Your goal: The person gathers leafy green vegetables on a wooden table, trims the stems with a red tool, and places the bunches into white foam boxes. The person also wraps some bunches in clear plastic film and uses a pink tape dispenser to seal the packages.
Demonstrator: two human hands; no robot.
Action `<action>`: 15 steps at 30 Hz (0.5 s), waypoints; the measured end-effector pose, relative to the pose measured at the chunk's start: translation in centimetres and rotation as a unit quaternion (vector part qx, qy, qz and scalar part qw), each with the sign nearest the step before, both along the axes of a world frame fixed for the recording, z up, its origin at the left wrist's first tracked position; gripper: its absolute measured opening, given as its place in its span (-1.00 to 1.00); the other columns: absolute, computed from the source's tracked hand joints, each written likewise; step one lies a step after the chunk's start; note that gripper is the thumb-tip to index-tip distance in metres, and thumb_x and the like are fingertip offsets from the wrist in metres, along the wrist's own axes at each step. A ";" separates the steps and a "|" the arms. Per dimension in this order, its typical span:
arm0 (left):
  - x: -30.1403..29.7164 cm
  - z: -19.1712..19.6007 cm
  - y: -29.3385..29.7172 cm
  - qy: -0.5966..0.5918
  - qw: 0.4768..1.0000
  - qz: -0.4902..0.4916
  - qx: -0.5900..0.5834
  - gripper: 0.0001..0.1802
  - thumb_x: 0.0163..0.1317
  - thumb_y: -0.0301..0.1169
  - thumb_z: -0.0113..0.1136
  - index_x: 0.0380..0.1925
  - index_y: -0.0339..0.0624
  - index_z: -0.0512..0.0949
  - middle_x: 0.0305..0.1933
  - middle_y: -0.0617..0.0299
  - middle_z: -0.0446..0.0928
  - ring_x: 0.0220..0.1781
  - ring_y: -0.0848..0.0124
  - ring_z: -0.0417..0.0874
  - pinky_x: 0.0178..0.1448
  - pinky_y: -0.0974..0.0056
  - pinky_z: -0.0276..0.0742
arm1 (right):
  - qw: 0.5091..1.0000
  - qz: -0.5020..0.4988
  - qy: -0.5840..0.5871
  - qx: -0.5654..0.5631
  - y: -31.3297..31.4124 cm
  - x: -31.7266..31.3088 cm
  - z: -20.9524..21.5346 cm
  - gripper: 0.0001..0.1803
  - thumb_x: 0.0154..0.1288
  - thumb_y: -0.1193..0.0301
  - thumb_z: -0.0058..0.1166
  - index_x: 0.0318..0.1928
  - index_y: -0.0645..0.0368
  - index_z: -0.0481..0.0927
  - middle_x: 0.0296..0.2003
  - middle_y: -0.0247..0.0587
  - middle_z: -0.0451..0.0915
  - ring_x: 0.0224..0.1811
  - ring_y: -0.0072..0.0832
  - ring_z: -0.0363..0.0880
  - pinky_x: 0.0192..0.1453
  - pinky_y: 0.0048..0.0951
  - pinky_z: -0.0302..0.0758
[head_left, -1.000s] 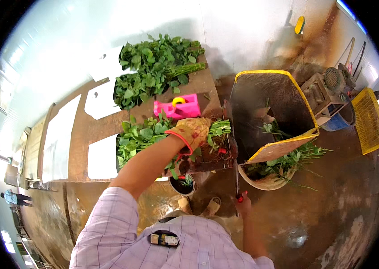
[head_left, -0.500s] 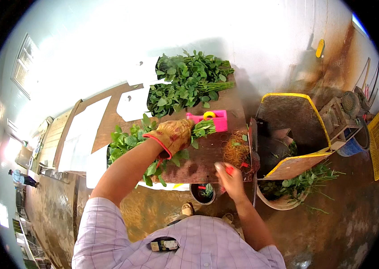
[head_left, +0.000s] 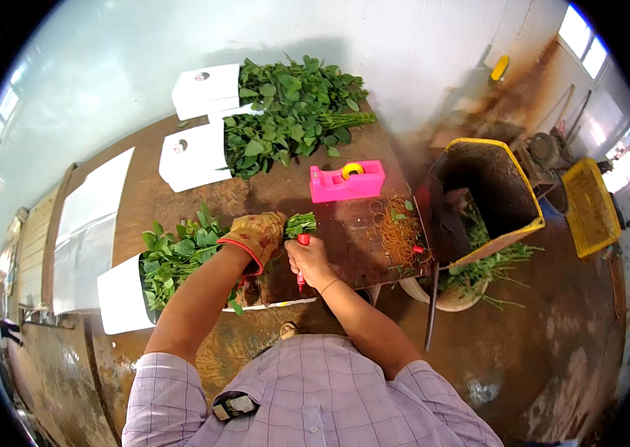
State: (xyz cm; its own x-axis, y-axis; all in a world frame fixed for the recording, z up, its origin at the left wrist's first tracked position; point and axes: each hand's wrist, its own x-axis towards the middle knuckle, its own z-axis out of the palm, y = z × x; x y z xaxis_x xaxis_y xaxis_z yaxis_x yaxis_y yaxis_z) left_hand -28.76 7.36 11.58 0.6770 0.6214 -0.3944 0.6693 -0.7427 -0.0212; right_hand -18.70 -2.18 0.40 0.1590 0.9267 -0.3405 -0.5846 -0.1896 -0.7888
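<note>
My left hand (head_left: 257, 235), in a tan patterned glove with a red cuff, is closed round a bunch of leafy green stems (head_left: 181, 257) lying on the brown table. White paper (head_left: 125, 298) wraps the bunch's left end, and the cut stem ends (head_left: 301, 223) stick out to the right of the glove. Right beside those ends is my bare right hand (head_left: 312, 259), its fingers wrapped round a red marker (head_left: 301, 279) held roughly upright. Whether the marker touches the stems I cannot tell.
Behind lie two more leafy bunches (head_left: 266, 140) in white paper. A pink tape dispenser (head_left: 344, 183) and a heap of rubber bands (head_left: 397, 232) sit to the right. Past the table's right edge stand a yellow-rimmed bin (head_left: 531, 197), a tub of cut stems (head_left: 458, 299) and a yellow crate (head_left: 590, 212).
My right hand has come left with the red marker, from near the rubber bands to the stem ends. The left hand keeps its grip on the bunch. The whole view has shifted.
</note>
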 end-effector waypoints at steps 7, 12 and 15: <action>0.0 -5.2 1.1 -0.015 0.998 -0.048 -0.044 -0.67 0.12 -0.33 0.24 -0.10 -0.15 0.53 -0.07 0.04 0.64 -0.01 0.12 0.68 -0.08 0.13 0.62 | 0.981 -0.024 -0.166 -0.093 -1.0 1.5 -0.7 -0.76 0.24 0.47 0.11 -0.56 0.11 0.42 -0.72 -0.42 0.33 -0.77 -0.66 0.24 -0.75 -0.54 0.10; -0.6 -9.6 2.3 -0.061 0.996 -0.042 -0.049 -0.74 0.04 -0.36 0.25 -0.23 -0.16 0.58 -0.15 0.03 0.66 -0.10 0.10 0.70 -0.16 0.12 0.63 | 0.972 -0.188 -0.138 0.028 -6.2 12.7 6.6 -0.81 0.35 0.24 0.06 -0.28 0.09 0.50 -0.51 -0.44 0.41 -0.62 -0.69 0.26 -0.63 -0.62 0.19; -1.0 -10.2 1.9 -0.074 0.996 -0.043 -0.034 -0.77 0.01 -0.38 0.25 -0.29 -0.19 0.58 -0.19 0.00 0.66 -0.12 0.10 0.70 -0.17 0.10 0.62 | 0.918 -0.374 -0.090 0.096 -9.0 18.0 12.6 -0.69 0.40 0.12 0.03 -0.30 0.10 0.55 -0.50 -0.33 0.53 -0.61 -0.69 0.27 -0.58 -0.64 0.24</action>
State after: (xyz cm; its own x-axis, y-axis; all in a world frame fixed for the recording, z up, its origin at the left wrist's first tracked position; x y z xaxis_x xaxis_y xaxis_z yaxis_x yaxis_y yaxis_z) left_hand -29.79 9.29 1.34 0.7807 0.5335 -0.3254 0.5947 -0.7943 0.1245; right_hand -0.69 -11.13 12.99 0.8128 0.5758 -0.0884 -0.3520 0.3645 -0.8621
